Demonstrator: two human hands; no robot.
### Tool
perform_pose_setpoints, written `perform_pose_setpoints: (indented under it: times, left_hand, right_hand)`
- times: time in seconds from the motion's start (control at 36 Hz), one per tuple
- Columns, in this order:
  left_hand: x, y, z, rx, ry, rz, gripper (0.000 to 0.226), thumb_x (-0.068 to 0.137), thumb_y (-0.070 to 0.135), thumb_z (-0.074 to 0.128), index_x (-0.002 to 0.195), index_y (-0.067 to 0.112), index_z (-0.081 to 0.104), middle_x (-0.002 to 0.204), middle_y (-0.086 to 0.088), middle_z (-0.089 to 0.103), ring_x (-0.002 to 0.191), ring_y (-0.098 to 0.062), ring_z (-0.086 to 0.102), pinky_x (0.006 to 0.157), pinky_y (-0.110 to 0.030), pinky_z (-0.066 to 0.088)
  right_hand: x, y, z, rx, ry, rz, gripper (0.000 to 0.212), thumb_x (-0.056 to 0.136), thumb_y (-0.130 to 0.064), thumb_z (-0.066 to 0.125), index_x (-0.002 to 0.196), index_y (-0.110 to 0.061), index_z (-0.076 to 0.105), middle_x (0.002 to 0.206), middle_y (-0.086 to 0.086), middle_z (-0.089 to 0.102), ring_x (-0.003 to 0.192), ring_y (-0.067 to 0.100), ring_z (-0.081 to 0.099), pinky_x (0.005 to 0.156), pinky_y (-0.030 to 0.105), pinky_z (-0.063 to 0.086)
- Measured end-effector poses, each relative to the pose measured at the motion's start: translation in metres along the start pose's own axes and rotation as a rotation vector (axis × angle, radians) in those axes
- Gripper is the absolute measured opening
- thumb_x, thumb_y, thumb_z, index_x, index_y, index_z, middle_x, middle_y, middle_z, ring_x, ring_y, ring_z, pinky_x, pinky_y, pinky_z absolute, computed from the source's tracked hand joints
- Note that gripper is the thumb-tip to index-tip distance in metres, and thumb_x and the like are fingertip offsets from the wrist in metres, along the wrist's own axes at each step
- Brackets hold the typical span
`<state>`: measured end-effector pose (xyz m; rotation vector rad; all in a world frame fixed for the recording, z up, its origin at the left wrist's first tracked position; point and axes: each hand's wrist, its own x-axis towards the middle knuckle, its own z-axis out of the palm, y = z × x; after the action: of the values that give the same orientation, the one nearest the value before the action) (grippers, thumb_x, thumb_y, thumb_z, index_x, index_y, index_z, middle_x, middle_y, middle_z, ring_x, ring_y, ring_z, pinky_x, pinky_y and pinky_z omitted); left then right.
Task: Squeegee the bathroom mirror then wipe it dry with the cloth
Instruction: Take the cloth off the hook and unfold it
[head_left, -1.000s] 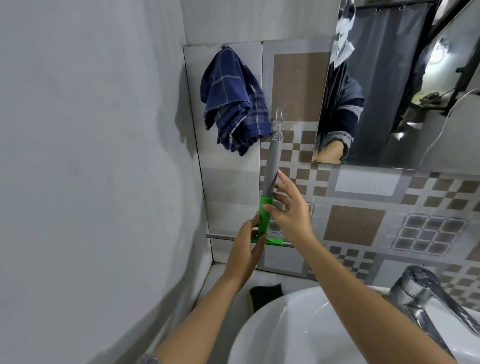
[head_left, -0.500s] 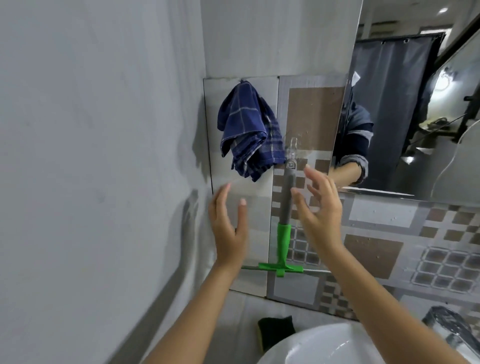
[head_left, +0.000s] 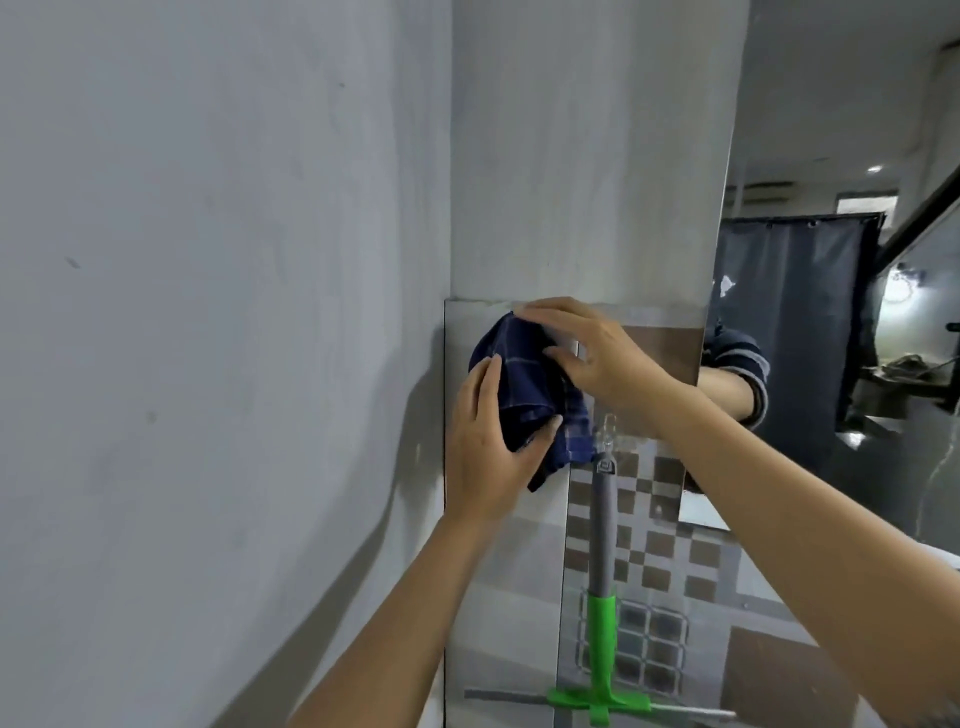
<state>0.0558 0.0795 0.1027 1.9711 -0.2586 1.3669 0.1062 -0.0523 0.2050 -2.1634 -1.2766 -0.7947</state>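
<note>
A dark blue checked cloth hangs bunched on the tiled wall near the corner. My left hand cups it from below and the left, thumb pressed into the fabric. My right hand lies over its top right, fingers curled on the cloth. The squeegee, grey shaft with green lower handle and green crossbar, hangs from a clear hook just right of the cloth, untouched. The mirror fills the right side and reflects my sleeved arm.
A plain grey wall closes off the left side, meeting the tiled wall at the corner. In the mirror a dark curtain and a lit room are reflected.
Both hands rose from beside the squeegee to the cloth and took hold of it. The view tilted upward, so the sink and sponge dropped out of sight.
</note>
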Motion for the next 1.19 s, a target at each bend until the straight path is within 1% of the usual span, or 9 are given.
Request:
perform_pose_setpoints:
  times: [0.11, 0.25, 0.33, 0.44, 0.56, 0.67, 0.83, 1.03, 1.19]
  left_hand:
    - [0.003, -0.007, -0.001, -0.041, 0.022, 0.052, 0.063, 0.084, 0.031, 0.066, 0.138, 0.012, 0.037, 0.137, -0.003, 0.041, 0.127, -0.015, 0.041, 0.100, -0.039, 0.044]
    - [0.008, -0.007, -0.011, -0.165, 0.051, 0.071, 0.043, 0.090, 0.017, 0.057, 0.130, 0.006, 0.047, 0.121, -0.007, 0.054, 0.108, -0.012, 0.055, 0.090, -0.027, 0.048]
    - [0.015, -0.002, -0.020, -0.225, 0.124, 0.017, 0.034, 0.091, 0.018, 0.054, 0.123, 0.007, 0.054, 0.107, -0.003, 0.063, 0.097, -0.004, 0.059, 0.084, -0.014, 0.045]
    - [0.028, 0.007, -0.035, -0.219, 0.167, -0.008, 0.021, 0.092, 0.012, 0.053, 0.113, 0.012, 0.059, 0.091, 0.012, 0.063, 0.083, 0.002, 0.059, 0.075, -0.009, 0.043]
    - [0.041, 0.018, -0.055, -0.247, 0.151, -0.008, 0.019, 0.093, 0.014, 0.053, 0.110, 0.015, 0.060, 0.092, 0.007, 0.066, 0.086, -0.005, 0.062, 0.077, -0.018, 0.050]
    - [0.050, 0.043, -0.077, -0.247, 0.091, -0.050, 0.029, 0.092, 0.014, 0.052, 0.121, 0.016, 0.054, 0.100, 0.007, 0.064, 0.090, -0.002, 0.059, 0.079, -0.008, 0.044]
    - [0.049, 0.073, -0.092, -0.270, 0.027, 0.051, 0.046, 0.082, 0.023, 0.067, 0.124, 0.025, 0.048, 0.104, 0.011, 0.062, 0.097, -0.005, 0.059, 0.085, -0.015, 0.047]
    - [0.036, 0.112, -0.093, -0.343, -0.100, 0.105, 0.024, 0.091, 0.012, 0.056, 0.114, 0.016, 0.058, 0.098, 0.009, 0.065, 0.093, -0.004, 0.060, 0.085, -0.016, 0.047]
    - [0.024, 0.156, -0.072, -0.542, -0.208, 0.067, 0.018, 0.091, 0.008, 0.054, 0.104, 0.017, 0.062, 0.097, 0.008, 0.066, 0.094, -0.004, 0.061, 0.086, -0.018, 0.047]
  right_hand:
    - [0.010, 0.005, -0.002, -0.013, -0.013, -0.083, 0.042, 0.089, -0.001, 0.057, 0.129, -0.012, 0.054, 0.131, 0.005, 0.050, 0.120, 0.017, 0.048, 0.100, 0.016, 0.032]
    - [0.024, 0.003, -0.006, -0.001, -0.010, -0.182, 0.027, 0.087, -0.007, 0.062, 0.114, -0.009, 0.065, 0.121, 0.003, 0.056, 0.108, 0.009, 0.052, 0.097, 0.009, 0.037]
    - [0.033, -0.002, -0.006, 0.030, 0.040, -0.188, 0.014, 0.087, -0.007, 0.062, 0.100, -0.004, 0.068, 0.104, 0.006, 0.064, 0.095, 0.014, 0.060, 0.090, 0.018, 0.046]
    - [0.040, -0.011, -0.006, 0.055, 0.042, -0.135, 0.009, 0.087, -0.002, 0.060, 0.095, -0.002, 0.065, 0.093, 0.001, 0.061, 0.087, 0.017, 0.059, 0.084, 0.014, 0.046]
    - [0.043, -0.025, -0.013, 0.076, 0.108, -0.121, 0.009, 0.089, -0.002, 0.057, 0.095, -0.004, 0.064, 0.092, 0.002, 0.060, 0.085, 0.017, 0.059, 0.082, 0.011, 0.046]
    - [0.042, -0.043, -0.028, 0.080, 0.159, -0.124, 0.008, 0.089, -0.003, 0.056, 0.093, -0.004, 0.063, 0.092, 0.006, 0.061, 0.086, 0.021, 0.060, 0.084, 0.025, 0.050]
    - [0.019, -0.070, -0.056, 0.038, 0.223, -0.082, 0.008, 0.089, -0.002, 0.056, 0.094, -0.002, 0.062, 0.093, 0.009, 0.061, 0.087, 0.025, 0.060, 0.081, 0.035, 0.051]
    - [-0.044, -0.083, -0.097, -0.026, 0.226, 0.048, 0.007, 0.088, -0.009, 0.060, 0.094, -0.009, 0.063, 0.091, 0.003, 0.063, 0.087, 0.020, 0.061, 0.085, 0.040, 0.050]
    - [-0.118, -0.080, -0.118, 0.222, 0.247, 0.196, 0.012, 0.087, -0.019, 0.062, 0.094, -0.028, 0.059, 0.101, 0.014, 0.060, 0.094, 0.018, 0.059, 0.085, 0.019, 0.048]
